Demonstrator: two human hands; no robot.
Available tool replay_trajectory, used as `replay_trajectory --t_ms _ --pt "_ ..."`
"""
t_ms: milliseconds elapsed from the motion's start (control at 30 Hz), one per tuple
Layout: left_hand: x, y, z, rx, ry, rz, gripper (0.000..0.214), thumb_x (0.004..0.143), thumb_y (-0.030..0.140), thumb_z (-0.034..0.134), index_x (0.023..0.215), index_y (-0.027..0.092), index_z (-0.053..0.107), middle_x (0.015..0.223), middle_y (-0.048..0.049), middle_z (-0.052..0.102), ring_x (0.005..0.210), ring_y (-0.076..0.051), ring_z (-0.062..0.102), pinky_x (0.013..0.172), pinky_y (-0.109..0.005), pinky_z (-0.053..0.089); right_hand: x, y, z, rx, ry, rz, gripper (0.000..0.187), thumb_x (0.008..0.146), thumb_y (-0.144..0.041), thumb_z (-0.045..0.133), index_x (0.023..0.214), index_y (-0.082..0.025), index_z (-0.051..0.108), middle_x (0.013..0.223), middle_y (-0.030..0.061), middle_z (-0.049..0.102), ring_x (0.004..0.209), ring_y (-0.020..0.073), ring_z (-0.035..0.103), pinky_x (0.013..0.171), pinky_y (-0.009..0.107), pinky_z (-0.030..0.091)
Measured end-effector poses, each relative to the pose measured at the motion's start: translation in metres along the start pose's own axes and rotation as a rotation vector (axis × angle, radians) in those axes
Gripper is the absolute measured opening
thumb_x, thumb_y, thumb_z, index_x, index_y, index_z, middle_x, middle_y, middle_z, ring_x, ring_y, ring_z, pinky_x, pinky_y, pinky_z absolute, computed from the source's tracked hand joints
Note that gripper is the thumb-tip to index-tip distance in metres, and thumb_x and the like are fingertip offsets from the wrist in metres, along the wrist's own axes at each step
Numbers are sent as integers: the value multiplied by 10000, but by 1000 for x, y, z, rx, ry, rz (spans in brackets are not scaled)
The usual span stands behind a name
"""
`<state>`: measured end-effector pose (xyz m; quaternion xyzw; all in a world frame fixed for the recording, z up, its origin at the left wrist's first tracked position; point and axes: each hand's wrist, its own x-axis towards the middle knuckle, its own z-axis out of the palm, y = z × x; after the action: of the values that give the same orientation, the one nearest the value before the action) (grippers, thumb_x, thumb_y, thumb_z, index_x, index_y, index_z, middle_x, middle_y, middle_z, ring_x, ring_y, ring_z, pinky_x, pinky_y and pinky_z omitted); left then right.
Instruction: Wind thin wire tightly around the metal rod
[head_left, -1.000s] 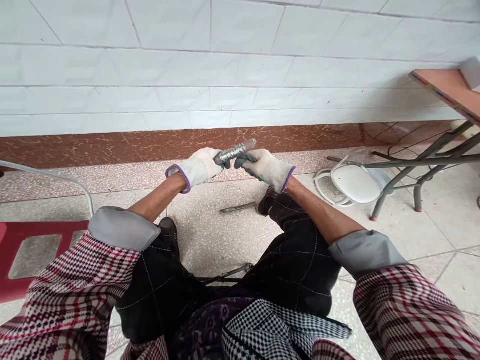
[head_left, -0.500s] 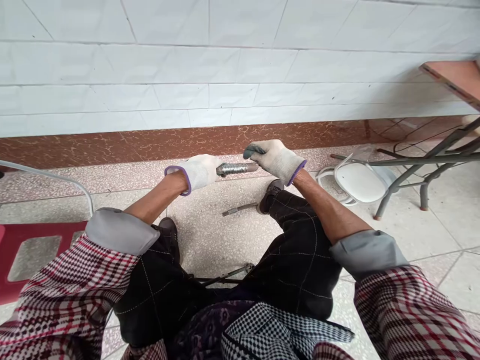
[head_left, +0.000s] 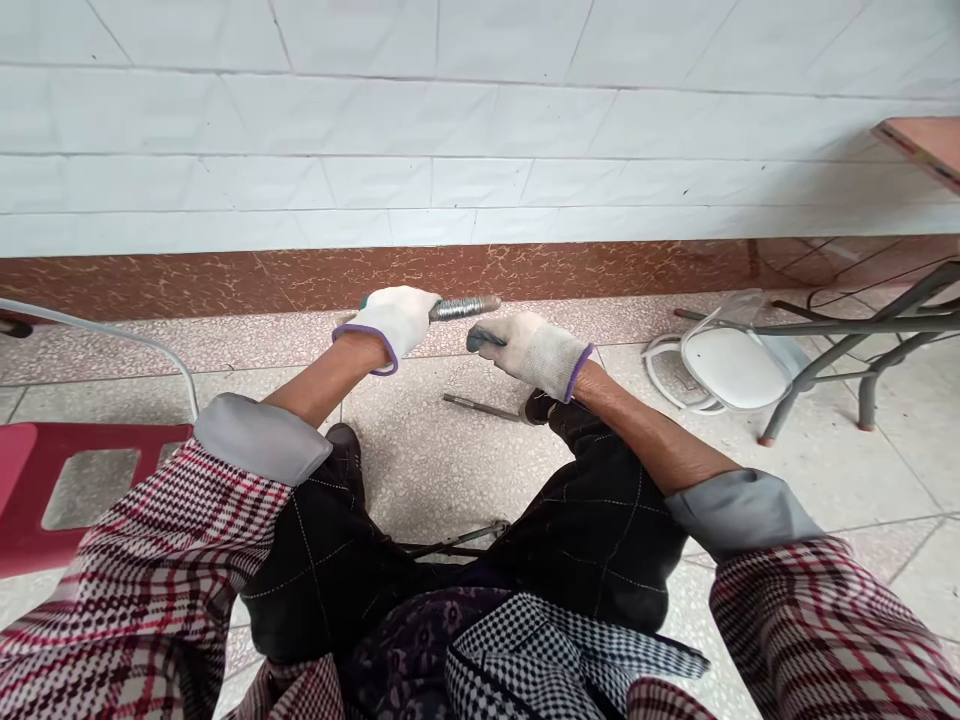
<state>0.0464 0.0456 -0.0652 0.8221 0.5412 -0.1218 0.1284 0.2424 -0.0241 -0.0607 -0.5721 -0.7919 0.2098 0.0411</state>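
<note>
In a white knit glove with purple cuff, my left hand [head_left: 396, 325] is closed around one end of a short rod wrapped in silvery wire [head_left: 465, 307]. The rod points right, nearly level, and its bare brownish tip sticks out past the coils. My right hand [head_left: 529, 350], gloved the same way with dark finger pads, is just below and right of that tip, apart from it. Its fingers are pressed together; whatever may be in them is hidden. Below, on the floor, lies a thin metal rod [head_left: 484, 406], its right end by my shoe.
A red plastic stool [head_left: 30, 490] stands at the left, with a pale hose [head_left: 142, 345] near it. To the right are a round white seat or lid [head_left: 731, 368] and a grey-legged folding table [head_left: 926, 150]. A tiled wall [head_left: 480, 120] rises in front.
My right hand has moved down and left, away from the rod's tip. The wire-wrapped rod has risen slightly in my left hand, its tip tilting up. The view has shifted a little.
</note>
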Motion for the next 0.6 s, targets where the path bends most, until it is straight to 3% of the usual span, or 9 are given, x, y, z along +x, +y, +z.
replay_trajectory --t_ms 100,267,433,600 --pt "0 -2 2 100 -24 29 378 962 225 551 1285 271 743 1030 -143 760 979 -312 695 860 -424 496 1 4 -14 45 72 21 239 996 -293 574 1027 -211 797 822 37 711 702 179 582 662 323 410" --pt "-11 4 -3 74 -67 114 361 921 194 557 1212 234 768 891 -130 745 824 -281 678 732 -391 470 12 30 -25 223 153 20 259 936 -209 547 960 -185 803 894 44 739 791 179 619 736 316 453" --pt "-21 7 -11 -181 24 127 290 935 254 560 1116 227 785 900 -71 757 766 -203 642 685 -326 441 18 39 -4 411 128 102 286 946 -298 554 1011 -162 797 756 33 667 615 141 506 586 303 388" --pt "-11 -3 -9 -175 87 46 318 950 277 550 1162 250 785 968 -70 766 868 -224 674 751 -325 466 18 26 15 260 68 -1 245 968 -310 579 1021 -219 800 868 47 733 747 182 615 674 314 434"
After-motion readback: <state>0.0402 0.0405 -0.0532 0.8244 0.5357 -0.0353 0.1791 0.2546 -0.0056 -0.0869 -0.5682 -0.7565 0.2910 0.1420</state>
